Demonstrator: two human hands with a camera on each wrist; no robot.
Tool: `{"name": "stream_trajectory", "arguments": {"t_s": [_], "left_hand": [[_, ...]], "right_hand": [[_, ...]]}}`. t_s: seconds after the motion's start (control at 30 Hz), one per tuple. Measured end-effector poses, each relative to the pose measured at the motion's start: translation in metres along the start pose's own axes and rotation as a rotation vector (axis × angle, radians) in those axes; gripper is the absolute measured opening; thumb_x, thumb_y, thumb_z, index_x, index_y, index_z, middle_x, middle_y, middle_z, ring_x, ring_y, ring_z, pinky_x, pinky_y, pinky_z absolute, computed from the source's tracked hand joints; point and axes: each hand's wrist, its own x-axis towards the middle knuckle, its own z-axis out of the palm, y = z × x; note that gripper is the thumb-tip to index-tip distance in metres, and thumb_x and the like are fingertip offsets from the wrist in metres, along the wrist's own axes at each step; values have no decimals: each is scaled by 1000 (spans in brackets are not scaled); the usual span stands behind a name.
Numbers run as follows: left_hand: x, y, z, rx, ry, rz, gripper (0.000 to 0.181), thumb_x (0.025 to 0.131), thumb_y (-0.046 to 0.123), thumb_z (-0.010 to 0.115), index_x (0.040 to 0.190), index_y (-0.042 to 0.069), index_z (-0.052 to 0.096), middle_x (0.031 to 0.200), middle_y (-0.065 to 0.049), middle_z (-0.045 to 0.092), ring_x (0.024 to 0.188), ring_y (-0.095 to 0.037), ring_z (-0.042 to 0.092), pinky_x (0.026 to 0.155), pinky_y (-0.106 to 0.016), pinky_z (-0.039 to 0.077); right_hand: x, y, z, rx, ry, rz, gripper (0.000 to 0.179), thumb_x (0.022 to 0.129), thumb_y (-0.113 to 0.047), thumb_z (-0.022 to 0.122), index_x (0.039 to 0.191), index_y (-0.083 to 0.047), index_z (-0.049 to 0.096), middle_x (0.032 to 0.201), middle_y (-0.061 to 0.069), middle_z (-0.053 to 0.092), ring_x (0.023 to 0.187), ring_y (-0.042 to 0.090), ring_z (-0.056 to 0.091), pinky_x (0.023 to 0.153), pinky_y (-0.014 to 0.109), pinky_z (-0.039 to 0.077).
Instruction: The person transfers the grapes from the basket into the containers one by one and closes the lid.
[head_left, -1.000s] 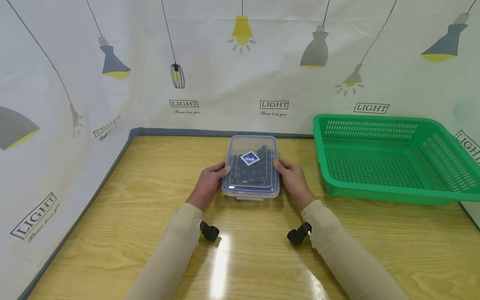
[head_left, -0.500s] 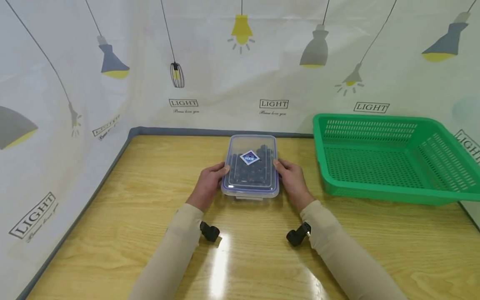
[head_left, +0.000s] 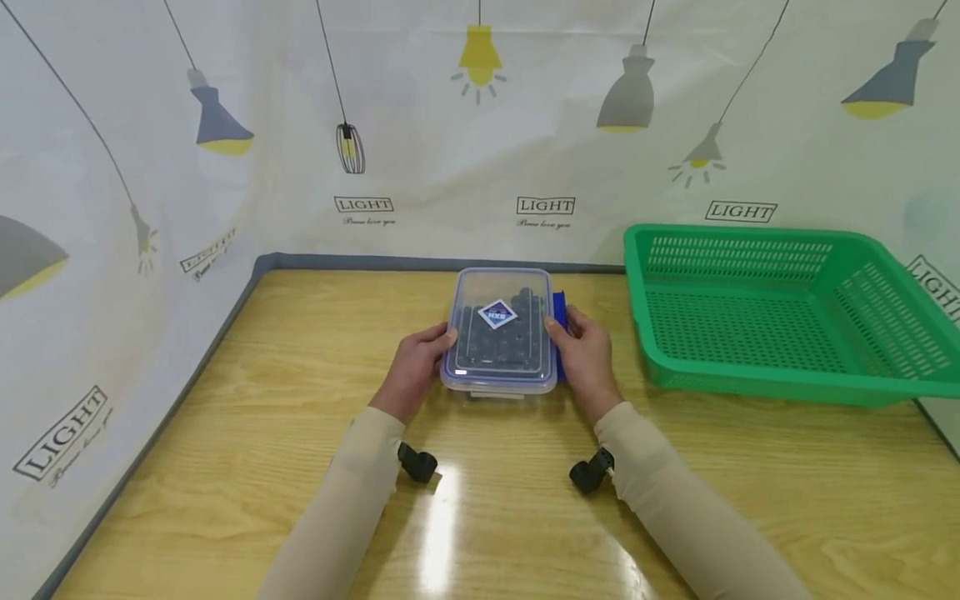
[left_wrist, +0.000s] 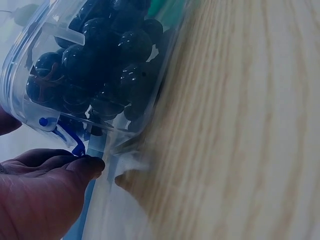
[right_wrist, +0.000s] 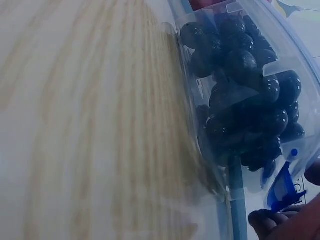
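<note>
A clear plastic food container [head_left: 468, 287] with a blue-edged lid stands on the table between both hands, full of dark round fruit [left_wrist: 135, 47] that looks like grapes. My left hand [head_left: 416, 362] grips its left side, thumb on the lid's edge; in the left wrist view the fingertips touch a blue side latch [left_wrist: 70, 137] that slants out. On the other side my right hand [head_left: 591, 362] has its thumb on the lid's edge and its fingers at the right blue latch [head_left: 560, 307], which is swung outward. A diamond-shaped label [head_left: 497, 314] lies on the lid.
A green perforated plastic basket [head_left: 750, 375] stands at the right, near the back edge. The wooden table [head_left: 300, 467] meets a wall sheet [head_left: 435, 150] printed with lamps behind and at the left. Small black wrist cameras [head_left: 590, 472] hang inside both forearms.
The blue latch on the container's right side has swung out into view, with the right fingers at it. The left hand and the container stay nearly in place.
</note>
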Motion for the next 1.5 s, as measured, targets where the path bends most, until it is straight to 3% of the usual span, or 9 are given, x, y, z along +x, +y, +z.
{"name": "stream_trajectory", "arguments": {"t_s": [0.33, 0.63, 0.8, 1.03, 1.27, 1.5], "left_hand": [[-1, 1, 2, -35, 11, -16, 57, 103, 17, 53, 149, -8, 32, 145, -21, 45, 127, -27, 50, 105, -38, 42], [1, 3, 1, -38, 27, -13, 56, 102, 16, 55, 147, -8, 35, 146, -22, 44, 128, -27, 49, 105, -37, 42], [1, 1, 1, -27, 33, -46, 56, 102, 17, 56, 148, -6, 35, 145, -20, 46, 126, -25, 51, 104, -36, 43], [3, 2, 2, -45, 24, -41, 54, 102, 17, 55, 148, -5, 37, 141, -19, 50, 123, -25, 53, 103, -35, 44], [2, 2, 2, -31, 34, -35, 52, 102, 18, 55, 147, -4, 39, 138, -19, 53, 120, -25, 55, 101, -36, 46], [0, -1, 2, -74, 52, -50, 58, 101, 20, 57, 149, -5, 35, 137, -18, 54, 121, -24, 54, 103, -35, 44]], "right_hand": [[-3, -6, 3, -6, -17, -27, 55, 100, -13, 58, 150, -5, 37, 153, 8, 38, 137, 16, 38, 107, 22, 36], [0, -8, -1, -10, -57, -69, 55, 98, -9, 62, 147, 0, 38, 150, 13, 40, 136, 20, 41, 107, 24, 37], [0, -5, 0, -20, -48, -49, 54, 98, -7, 60, 147, -1, 39, 150, 12, 41, 136, 20, 41, 106, 25, 38], [-2, -12, 5, -25, -7, -21, 51, 99, -5, 59, 147, -4, 42, 148, 11, 45, 133, 19, 45, 104, 25, 40], [-2, -15, 4, -78, -28, -52, 48, 99, -5, 57, 146, -2, 44, 147, 12, 45, 132, 19, 45, 106, 27, 39], [-2, -11, 5, -83, -33, -58, 49, 101, -7, 54, 148, -3, 40, 149, 11, 43, 134, 19, 43, 107, 29, 38]]}}
